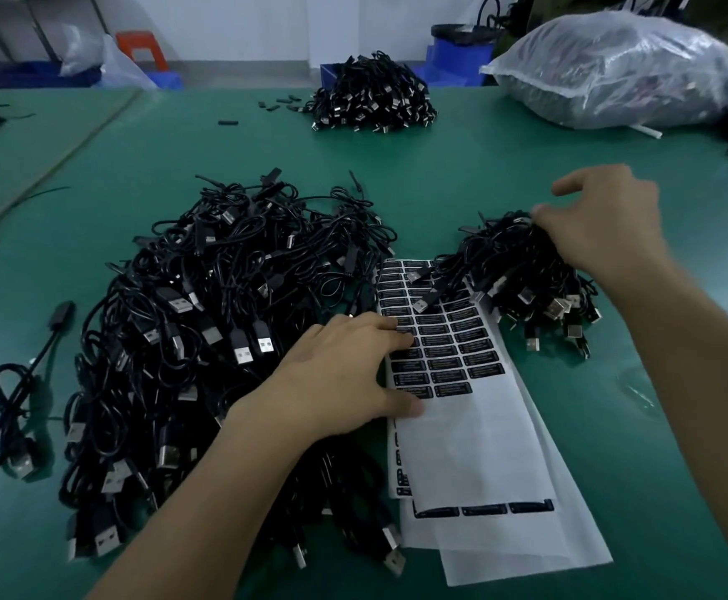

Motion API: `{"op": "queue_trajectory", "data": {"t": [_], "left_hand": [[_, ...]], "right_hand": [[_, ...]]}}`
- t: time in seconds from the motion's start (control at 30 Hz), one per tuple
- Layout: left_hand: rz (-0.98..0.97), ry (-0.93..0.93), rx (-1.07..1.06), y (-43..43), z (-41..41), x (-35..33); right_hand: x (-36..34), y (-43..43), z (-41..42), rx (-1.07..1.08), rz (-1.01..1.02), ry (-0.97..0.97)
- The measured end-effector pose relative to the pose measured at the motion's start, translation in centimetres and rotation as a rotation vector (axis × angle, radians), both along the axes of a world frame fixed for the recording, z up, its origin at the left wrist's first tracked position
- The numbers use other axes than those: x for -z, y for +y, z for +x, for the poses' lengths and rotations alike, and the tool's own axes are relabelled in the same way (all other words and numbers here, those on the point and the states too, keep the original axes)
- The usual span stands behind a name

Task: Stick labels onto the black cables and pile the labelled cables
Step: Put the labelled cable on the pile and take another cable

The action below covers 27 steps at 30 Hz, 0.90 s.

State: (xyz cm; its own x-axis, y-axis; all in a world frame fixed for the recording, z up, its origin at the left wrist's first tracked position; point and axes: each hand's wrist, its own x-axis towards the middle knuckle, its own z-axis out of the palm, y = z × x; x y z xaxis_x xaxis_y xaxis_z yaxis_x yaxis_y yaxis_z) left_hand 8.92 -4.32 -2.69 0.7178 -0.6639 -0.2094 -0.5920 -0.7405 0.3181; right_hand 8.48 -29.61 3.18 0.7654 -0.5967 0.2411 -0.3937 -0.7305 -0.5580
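Left hand [340, 370] lies flat on label sheet [474, 448]; right hand [604, 227] tops cable pile [513, 262] (grip unclear).

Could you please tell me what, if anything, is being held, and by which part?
The right hand grips the small pile of black USB cables by its top loops; the left hand presses flat on the white label sheet.

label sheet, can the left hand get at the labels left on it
Probably yes: the left hand rests on the label sheet, fingertips on the nearest labels. The small cable pile covers only the sheet's far right corner.
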Motion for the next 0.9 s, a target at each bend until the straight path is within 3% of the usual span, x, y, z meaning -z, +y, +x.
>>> {"op": "queue_trajectory", "data": {"t": [0.2,0.33,0.43,0.53,0.67,0.9], "left_hand": [[-0.069,-0.019,-0.069,0.1,-0.4,-0.5],[-0.232,-0.306,-0.280,0.6,-0.1,-0.8],[-0.263,-0.474,-0.406,1.1,0.2,-0.6],[-0.133,-0.462,-0.409,1.1,0.4,0.2],[0.025,-0.488,-0.367,0.9,0.7,1.2],[-0.040,-0.523,-0.324,0.7,0.4,1.8]], "right_hand": [[1.3,1.4,-0.9,0.110,-0.253,-0.086],[2.4,4.4,-2.9,-0.007,-0.386,-0.314],[3.7,7.1,-4.0,-0.228,-0.288,-0.387],[5.7,9.0,-4.8,-0.390,-0.122,-0.287],[7.9,9.4,-5.5,-0.459,-0.048,-0.220],[9.2,9.3,-5.7,-0.454,-0.009,-0.125]]}}
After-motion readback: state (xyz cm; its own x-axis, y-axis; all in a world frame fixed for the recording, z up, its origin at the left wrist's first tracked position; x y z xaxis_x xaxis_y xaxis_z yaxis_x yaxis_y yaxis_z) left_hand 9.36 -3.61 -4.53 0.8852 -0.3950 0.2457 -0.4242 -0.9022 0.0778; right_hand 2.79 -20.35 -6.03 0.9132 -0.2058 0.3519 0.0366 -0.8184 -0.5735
